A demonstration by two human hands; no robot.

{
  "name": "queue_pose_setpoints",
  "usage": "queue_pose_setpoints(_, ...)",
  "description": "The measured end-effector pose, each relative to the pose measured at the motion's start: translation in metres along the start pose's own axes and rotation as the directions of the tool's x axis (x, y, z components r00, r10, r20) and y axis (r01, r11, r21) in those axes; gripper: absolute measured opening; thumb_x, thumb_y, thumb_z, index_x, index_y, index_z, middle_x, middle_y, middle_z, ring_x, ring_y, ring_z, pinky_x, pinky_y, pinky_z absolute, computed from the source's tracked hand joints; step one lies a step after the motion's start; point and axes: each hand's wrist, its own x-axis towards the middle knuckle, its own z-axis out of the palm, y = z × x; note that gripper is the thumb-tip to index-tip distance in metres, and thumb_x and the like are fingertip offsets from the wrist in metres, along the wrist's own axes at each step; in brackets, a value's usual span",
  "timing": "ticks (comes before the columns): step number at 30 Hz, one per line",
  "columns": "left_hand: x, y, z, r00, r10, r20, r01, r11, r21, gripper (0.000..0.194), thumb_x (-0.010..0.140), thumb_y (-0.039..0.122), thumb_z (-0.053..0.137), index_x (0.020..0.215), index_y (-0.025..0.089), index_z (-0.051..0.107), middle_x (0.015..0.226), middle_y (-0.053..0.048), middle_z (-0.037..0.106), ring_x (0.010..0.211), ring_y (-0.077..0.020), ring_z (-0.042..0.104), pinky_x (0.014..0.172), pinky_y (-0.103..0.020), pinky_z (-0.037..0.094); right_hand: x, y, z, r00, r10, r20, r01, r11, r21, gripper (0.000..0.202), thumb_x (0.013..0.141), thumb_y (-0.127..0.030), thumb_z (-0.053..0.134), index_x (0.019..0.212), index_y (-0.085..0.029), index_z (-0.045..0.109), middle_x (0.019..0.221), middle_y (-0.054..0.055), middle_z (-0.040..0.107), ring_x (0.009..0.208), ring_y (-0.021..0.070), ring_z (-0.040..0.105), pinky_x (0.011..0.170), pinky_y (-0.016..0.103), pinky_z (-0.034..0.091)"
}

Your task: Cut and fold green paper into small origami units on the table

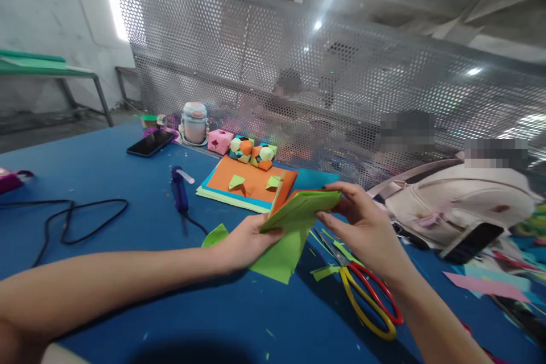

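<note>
Green paper (294, 222), folded over with a bit of orange showing at its upper edge, is held up between both hands. My left hand (247, 242) is closed on its left side, thumb on top. The fingers of my right hand (362, 222) pinch its upper right corner. Just below my right hand lie scissors (362, 296) with one red and one yellow handle, among green paper scraps (326, 272). Behind the held paper is a stack of orange, blue and pale green sheets (226, 173) with small green folded pieces (236, 182) on top.
On the blue table (149, 307) are a blue corded tool (179, 190), a black phone (150, 143), a bottle (195, 123), a pink paper box (220, 141) and colourful folded paper balls (242, 149). A pale backpack (452, 199) stands right. Behind the perforated metal screen (256, 57), people are dimly visible.
</note>
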Motion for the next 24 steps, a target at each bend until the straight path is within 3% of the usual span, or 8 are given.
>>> queue_pose_setpoints(3,0.001,0.001,0.001,0.999,-0.009,-0.047,0.006,0.998,-0.068,0.028,0.074,0.031,0.064,0.097,0.015,0.069,0.093,-0.006,0.069,0.082,-0.0206,0.060,0.070,-0.028,0.047,-0.004,-0.002,-0.002,0.999,-0.034,-0.026,0.034,0.999,-0.007,0.009,0.080,-0.021,0.061,0.086,-0.025,0.056,0.095,0.002,0.061,0.085,0.0168,0.061,0.075,0.033,0.052)
queue_pose_setpoints(5,0.003,0.000,0.002,0.998,-0.048,-0.041,0.042,0.989,-0.144,0.031,0.073,0.029,0.065,0.101,0.016,0.068,0.097,-0.007,0.069,0.081,-0.0200,0.061,0.071,-0.029,0.048,-0.006,-0.001,-0.002,0.992,-0.118,-0.038,0.114,0.989,-0.089,0.007,0.080,-0.017,0.060,0.078,-0.023,0.057,0.099,0.003,0.061,0.091,0.0179,0.060,0.077,0.033,0.051)
queue_pose_setpoints(9,0.007,-0.001,0.003,0.990,-0.143,0.001,0.134,0.931,-0.340,0.038,0.069,0.024,0.070,0.106,0.017,0.065,0.097,-0.007,0.070,0.076,-0.0182,0.064,0.072,-0.030,0.049,-0.009,0.007,0.005,0.959,-0.278,-0.045,0.264,0.943,-0.205,0.012,0.079,-0.011,0.059,0.081,-0.023,0.061,0.094,0.004,0.062,0.093,0.0193,0.060,0.077,0.035,0.050)
queue_pose_setpoints(11,0.009,-0.003,0.003,0.984,-0.177,0.003,0.162,0.895,-0.416,0.037,0.065,0.019,0.072,0.102,0.016,0.066,0.095,-0.008,0.071,0.076,-0.0187,0.065,0.073,-0.030,0.050,-0.010,0.012,0.011,0.952,-0.298,-0.067,0.276,0.934,-0.228,0.014,0.079,-0.010,0.058,0.083,-0.023,0.062,0.103,0.006,0.060,0.096,0.0205,0.060,0.079,0.038,0.051)
queue_pose_setpoints(14,0.011,-0.004,0.000,0.981,-0.192,0.007,0.169,0.849,-0.500,0.037,0.065,0.020,0.073,0.101,0.015,0.065,0.094,-0.009,0.072,0.079,-0.0199,0.066,0.077,-0.032,0.050,-0.012,0.018,0.018,0.949,-0.285,-0.135,0.245,0.936,-0.254,0.014,0.080,-0.011,0.058,0.084,-0.023,0.063,0.127,0.008,0.052,0.111,0.0243,0.055,0.088,0.046,0.047)
queue_pose_setpoints(17,0.011,-0.006,-0.002,0.976,-0.207,0.064,0.207,0.798,-0.566,0.043,0.071,0.037,0.071,0.106,0.014,0.064,0.100,-0.012,0.071,0.086,-0.0227,0.066,0.082,-0.035,0.049,-0.014,0.021,0.023,0.949,-0.253,-0.191,0.205,0.949,-0.237,0.013,0.081,-0.014,0.059,0.085,-0.026,0.063,0.138,0.005,0.045,0.122,0.0262,0.048,0.095,0.051,0.042)
queue_pose_setpoints(21,0.014,-0.008,-0.007,0.953,-0.253,0.163,0.297,0.696,-0.654,0.058,0.074,0.061,0.058,0.108,0.014,0.065,0.103,-0.012,0.070,0.090,-0.0242,0.066,0.086,-0.038,0.048,-0.018,0.026,0.030,0.957,-0.194,-0.216,0.163,0.975,-0.151,0.013,0.080,-0.015,0.059,0.085,-0.027,0.063,0.134,0.004,0.050,0.121,0.0260,0.050,0.097,0.052,0.042)
queue_pose_setpoints(24,0.018,-0.009,-0.010,0.942,-0.310,0.130,0.315,0.679,-0.663,0.054,0.076,0.060,0.057,0.100,0.012,0.067,0.092,-0.012,0.072,0.084,-0.0227,0.067,0.084,-0.036,0.049,-0.023,0.029,0.036,0.982,-0.089,-0.166,0.090,0.996,-0.001,0.010,0.081,-0.017,0.060,0.085,-0.026,0.062,0.115,0.005,0.064,0.107,0.0242,0.060,0.087,0.046,0.049)
